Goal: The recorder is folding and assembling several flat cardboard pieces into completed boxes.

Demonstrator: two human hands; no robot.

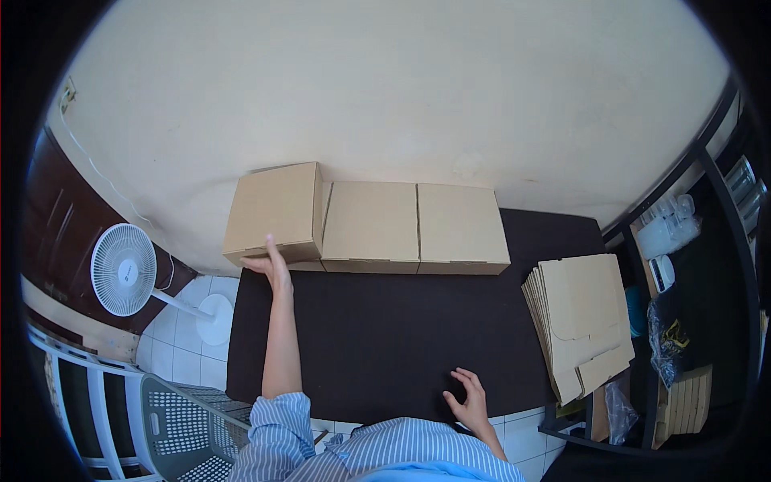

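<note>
Three closed brown cardboard boxes show in a row against the wall. The left box (273,205) stands higher than the middle box (369,221) and the right box (458,225), and part of another box shows beneath its front edge. My left hand (275,269) rests against the lower front of the left box, thumb pointing up and fingers stretched to the left. My right hand (472,403) hovers by the table's near edge with fingers apart and nothing in it. Nearest to it on the right lies a stack of flat cardboard blanks (590,313).
The boxes and blanks are on a dark-covered table (385,337). A white fan (126,273) stands on the tiled floor at left, above a grey plastic basket (189,426). A dark shelf (707,241) at right holds clear plastic containers (669,225) and more folded cardboard (685,402).
</note>
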